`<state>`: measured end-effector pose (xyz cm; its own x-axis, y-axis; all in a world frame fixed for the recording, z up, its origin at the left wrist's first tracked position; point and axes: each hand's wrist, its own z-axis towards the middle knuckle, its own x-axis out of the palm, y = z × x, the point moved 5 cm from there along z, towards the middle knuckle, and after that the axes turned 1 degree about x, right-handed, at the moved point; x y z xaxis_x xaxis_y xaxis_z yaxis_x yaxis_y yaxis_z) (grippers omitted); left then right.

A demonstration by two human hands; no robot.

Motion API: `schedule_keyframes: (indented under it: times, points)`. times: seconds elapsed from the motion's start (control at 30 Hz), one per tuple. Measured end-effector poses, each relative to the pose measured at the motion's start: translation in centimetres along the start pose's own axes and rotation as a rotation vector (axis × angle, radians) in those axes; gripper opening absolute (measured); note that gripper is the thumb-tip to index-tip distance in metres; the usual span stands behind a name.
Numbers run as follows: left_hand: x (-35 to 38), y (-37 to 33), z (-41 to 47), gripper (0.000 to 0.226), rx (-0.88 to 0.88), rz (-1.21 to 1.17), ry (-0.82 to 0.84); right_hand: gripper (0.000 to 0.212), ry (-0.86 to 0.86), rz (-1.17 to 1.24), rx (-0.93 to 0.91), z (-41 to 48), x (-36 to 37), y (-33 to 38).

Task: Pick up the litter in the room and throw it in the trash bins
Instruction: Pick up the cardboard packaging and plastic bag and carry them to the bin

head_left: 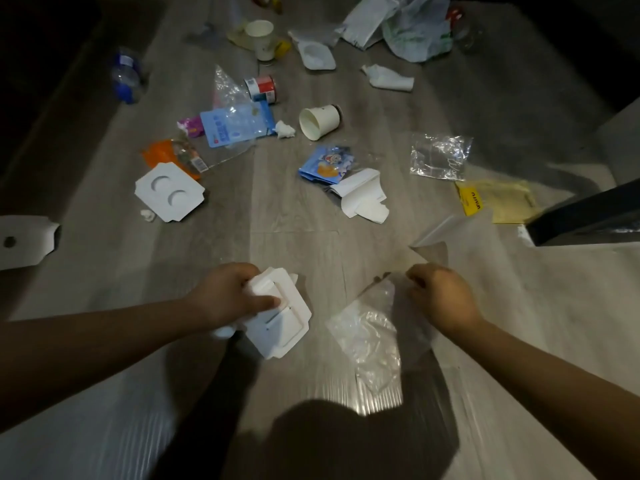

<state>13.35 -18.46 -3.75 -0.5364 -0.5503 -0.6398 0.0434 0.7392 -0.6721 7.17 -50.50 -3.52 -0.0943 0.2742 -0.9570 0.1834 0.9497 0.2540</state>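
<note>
My left hand [228, 296] grips a white moulded cardboard tray [280, 323] just above the wooden floor [294, 237], thumb pressed on its top. My right hand [440, 296] pinches the edge of a clear plastic bag [370, 337] that hangs down to the floor. Litter lies scattered ahead: a tipped paper cup [318, 122], a second white cardboard tray [169, 192], a blue snack wrapper [325, 164], folded white paper [363, 197] and a crumpled clear wrapper [440, 155]. No trash bin is in view.
Farther back lie a soda can [261, 89], an upright paper cup [260, 39], a plastic bottle [124, 76], plastic bags [415, 29] and a yellow packet [495, 201]. A dark furniture edge [585, 216] juts in at the right. White cardboard [24, 240] sits at the left edge.
</note>
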Motion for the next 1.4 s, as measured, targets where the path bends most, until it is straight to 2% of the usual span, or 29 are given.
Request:
schedule_keyframes:
  times: [0.1, 0.13, 0.27, 0.37, 0.47, 0.63, 0.83, 1.13, 1.3, 1.4]
  points:
    - [0.4, -0.5, 1.5, 0.023, 0.018, -0.008, -0.022, 0.024, -0.062, -0.124, 0.032, 2.0, -1.9, -2.3]
    - [0.5, -0.8, 1.9, 0.024, 0.025, 0.007, -0.022, 0.033, -0.100, -0.142, 0.043, 2.4, -2.3, -2.9]
    - [1.4, -2.0, 3.1, 0.023, 0.057, 0.009, 0.016, 0.107, -0.145, -0.101, 0.150, 3.7, -2.5, -4.9]
    - [2.0, -3.2, 3.6, 0.018, 0.078, 0.031, 0.032, 0.132, -0.007, 0.004, 0.219, 5.1, -1.4, -6.2]
    - [2.3, -3.5, 4.0, 0.020, 0.067, 0.005, 0.053, 0.140, 0.167, 0.128, 0.279, 5.8, 0.2, -6.9]
    - [2.2, -2.5, 3.9, 0.018, 0.027, -0.030, 0.042, 0.135, 0.290, -0.009, 0.207, 6.1, 2.4, -6.8]
    - [1.6, -1.2, 3.9, 0.021, -0.009, -0.051, 0.030, 0.128, 0.322, -0.162, 0.111, 4.8, 3.6, -4.2]
    - [0.6, -1.0, 3.4, 0.017, 0.007, -0.058, -0.011, 0.086, 0.255, -0.011, 0.135, 4.4, 2.9, -2.1]
    - [0.3, -1.2, 3.0, 0.018, -0.002, -0.061, -0.006, 0.049, 0.205, 0.105, 0.163, 4.2, 2.8, -2.1]
    - [0.3, -1.4, 2.9, 0.016, 0.012, -0.053, 0.000, 0.044, 0.150, 0.054, 0.170, 4.2, 2.6, -2.8]
